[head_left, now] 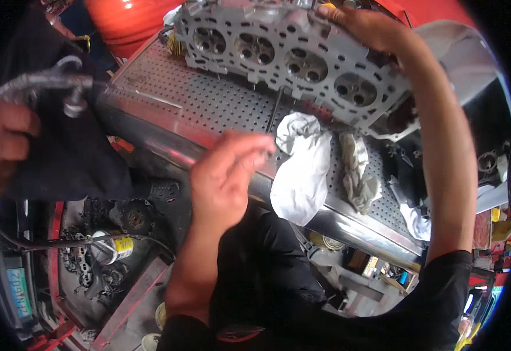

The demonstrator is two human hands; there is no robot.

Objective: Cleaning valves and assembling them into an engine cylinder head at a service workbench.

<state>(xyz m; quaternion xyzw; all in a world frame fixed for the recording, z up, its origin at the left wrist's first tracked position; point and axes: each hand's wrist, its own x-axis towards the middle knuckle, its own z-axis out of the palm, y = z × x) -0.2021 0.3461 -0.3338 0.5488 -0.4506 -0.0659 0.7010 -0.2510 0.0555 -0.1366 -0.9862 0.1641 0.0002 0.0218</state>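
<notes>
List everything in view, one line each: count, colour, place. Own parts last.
Cylinder head: 1, grey, on the bench
Perforated workbench: 1, silver, centre
White cloth: 1, white, at the bench's near edge
Crumpled rag: 1, greyish, right of the white cloth
Drum: 1, red-orange, upper left
Gun-like tool: 1, silver, in the co-worker's hand
Bucket: 1, white with yellow, lower left
Hose: 1, black, lower left
Other clutter: uncountable, mixed, lower left and right
Co-worker's hand: 1, bare, far left
Left hand: 1, bare, by the white cloth, contact unclear
Right hand: 1, bare, at the cylinder head's upper right
</notes>
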